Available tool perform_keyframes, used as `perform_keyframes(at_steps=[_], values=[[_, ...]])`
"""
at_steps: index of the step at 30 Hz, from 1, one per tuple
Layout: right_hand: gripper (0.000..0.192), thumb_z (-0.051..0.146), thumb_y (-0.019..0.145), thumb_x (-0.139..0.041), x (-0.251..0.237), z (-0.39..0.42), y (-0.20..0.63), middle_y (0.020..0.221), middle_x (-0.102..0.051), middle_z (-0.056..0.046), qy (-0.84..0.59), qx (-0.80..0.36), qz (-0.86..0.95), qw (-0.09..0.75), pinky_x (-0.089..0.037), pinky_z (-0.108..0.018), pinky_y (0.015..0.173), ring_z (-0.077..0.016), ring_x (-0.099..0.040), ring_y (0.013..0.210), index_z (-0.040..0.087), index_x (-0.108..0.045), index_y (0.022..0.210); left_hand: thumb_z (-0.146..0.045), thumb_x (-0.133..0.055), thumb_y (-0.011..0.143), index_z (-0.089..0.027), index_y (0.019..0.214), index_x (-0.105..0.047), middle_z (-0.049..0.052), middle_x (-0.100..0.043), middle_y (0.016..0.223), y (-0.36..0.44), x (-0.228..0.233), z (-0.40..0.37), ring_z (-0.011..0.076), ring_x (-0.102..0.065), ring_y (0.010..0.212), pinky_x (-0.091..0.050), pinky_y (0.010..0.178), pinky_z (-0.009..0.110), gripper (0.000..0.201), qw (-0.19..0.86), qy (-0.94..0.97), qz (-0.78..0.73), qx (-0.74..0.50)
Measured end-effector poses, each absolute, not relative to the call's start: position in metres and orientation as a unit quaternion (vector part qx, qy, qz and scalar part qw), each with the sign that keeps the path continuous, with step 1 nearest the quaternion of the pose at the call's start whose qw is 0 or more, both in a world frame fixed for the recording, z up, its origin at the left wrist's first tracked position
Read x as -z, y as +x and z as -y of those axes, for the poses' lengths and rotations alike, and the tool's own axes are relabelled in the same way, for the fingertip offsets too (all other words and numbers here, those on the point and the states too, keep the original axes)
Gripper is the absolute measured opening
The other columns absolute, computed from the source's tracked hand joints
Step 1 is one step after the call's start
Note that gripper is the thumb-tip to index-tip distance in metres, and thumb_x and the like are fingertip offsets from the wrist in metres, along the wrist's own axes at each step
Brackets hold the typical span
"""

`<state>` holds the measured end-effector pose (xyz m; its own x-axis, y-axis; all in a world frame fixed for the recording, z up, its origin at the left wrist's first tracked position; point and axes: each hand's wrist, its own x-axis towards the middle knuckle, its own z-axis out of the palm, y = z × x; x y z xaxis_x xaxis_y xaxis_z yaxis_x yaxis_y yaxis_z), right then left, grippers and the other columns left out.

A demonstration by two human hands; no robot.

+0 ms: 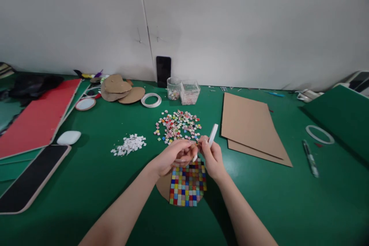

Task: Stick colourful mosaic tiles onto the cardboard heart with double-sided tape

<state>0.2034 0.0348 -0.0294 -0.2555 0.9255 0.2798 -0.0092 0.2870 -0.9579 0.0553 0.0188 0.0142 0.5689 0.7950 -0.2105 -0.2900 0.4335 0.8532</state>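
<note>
My left hand [179, 154] is closed, its thumb and fingers pinched together close to my right fingertips. Whatever it pinches is too small to make out. My right hand [213, 158] is closed around a white, narrow, strip-shaped thing [213, 134] that slants up from the fingers; its exact kind does not show. Just below both hands lies a mosaic of coloured square tiles [187, 192] on a round cardboard disc [163, 185]. The hands partly cover the mosaic's far edge. Beyond them, a pile of loose small tiles [178, 123] is spread on the green table.
White paper scraps [131, 145] lie to the left, a phone [31, 177] farther left. Behind are cardboard discs [132, 95], a tape roll [151, 100], a clear cup [173, 89] and a clear square container [189, 93]. Cardboard sheets [250, 123] and a pen [310, 158] are on the right.
</note>
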Motion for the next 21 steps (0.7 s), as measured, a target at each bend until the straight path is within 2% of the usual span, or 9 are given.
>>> perform_keyframes(at_steps=[9,15,21], values=[[0.038,0.036,0.092,-0.032,0.0211,-0.0332,0.2040,0.055,-0.045,0.001,-0.336,-0.422,0.700,0.468,-0.034,-0.026,0.052,-0.0122,-0.042,0.053,0.019,-0.045,0.060,-0.023,-0.027,0.089,-0.013,0.068,-0.051,-0.010,-0.021,0.038,0.0547,-0.0117,-0.0203,0.0040,-0.010,0.033,-0.011,0.037,0.020,0.033,0.858,0.314,-0.244,-0.324],[0.033,0.029,0.091,-0.034,0.0204,-0.0330,0.2058,0.056,-0.043,0.002,-0.345,-0.384,0.722,0.461,-0.031,-0.025,0.050,-0.0109,-0.040,0.051,0.019,-0.045,0.062,-0.021,-0.033,0.087,-0.012,0.067,-0.051,-0.010,-0.023,0.038,0.0542,-0.0106,-0.0193,0.0029,-0.011,0.032,-0.012,0.036,0.020,0.028,0.856,0.313,-0.244,-0.331],[0.033,0.029,0.091,-0.034,0.0211,-0.0327,0.2065,0.057,-0.042,0.002,-0.359,-0.353,0.742,0.442,-0.030,-0.027,0.051,-0.0119,-0.039,0.050,0.021,-0.043,0.061,-0.022,-0.034,0.085,-0.013,0.067,-0.051,-0.011,-0.019,0.037,0.0545,-0.0097,-0.0194,0.0028,-0.011,0.031,-0.014,0.036,0.018,0.027,0.859,0.295,-0.254,-0.331]])
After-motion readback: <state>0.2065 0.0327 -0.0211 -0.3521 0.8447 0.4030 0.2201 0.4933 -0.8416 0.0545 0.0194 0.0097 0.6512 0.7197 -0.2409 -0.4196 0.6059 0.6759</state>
